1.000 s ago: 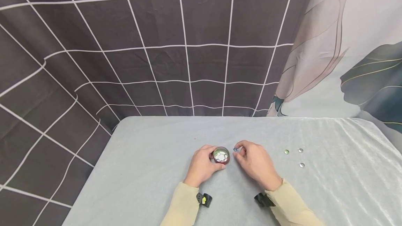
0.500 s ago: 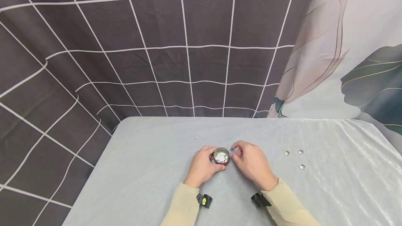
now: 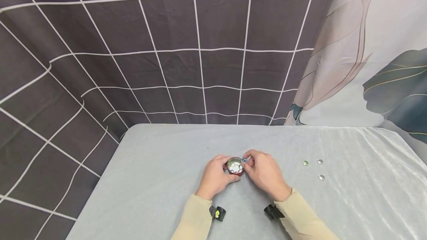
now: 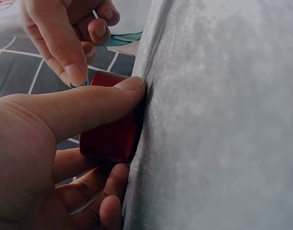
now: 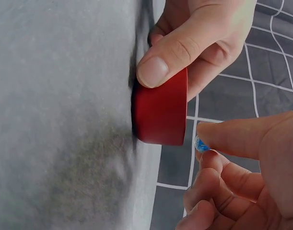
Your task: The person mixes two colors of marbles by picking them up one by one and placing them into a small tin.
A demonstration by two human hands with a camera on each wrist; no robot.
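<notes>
My left hand (image 3: 214,177) grips a small red bowl (image 5: 160,112) with a shiny inside, standing on the cloth-covered table. Thumb and fingers hold its sides from the left. Roundish glinting shapes show within the bowl in the head view. Between thumb and index finger, my right hand (image 3: 266,175) pinches a blue glass bead (image 5: 201,144). The bead is just off the bowl's right rim at rim height in the right wrist view. In the left wrist view, the bowl's red wall (image 4: 110,141) is partly covered by the left thumb, and only a sliver of the bead shows.
To the right on the pale table cloth (image 3: 160,166) lie a green glass bead (image 3: 305,163) and two clear glass beads, one farther back (image 3: 320,161) and one nearer (image 3: 321,177). A dark gridded curtain (image 3: 173,66) hangs behind the table's back edge.
My right hand has moved left with the blue glass bead, from a short gap away to the bowl's right rim. The left hand and the bowl have stayed in place.
</notes>
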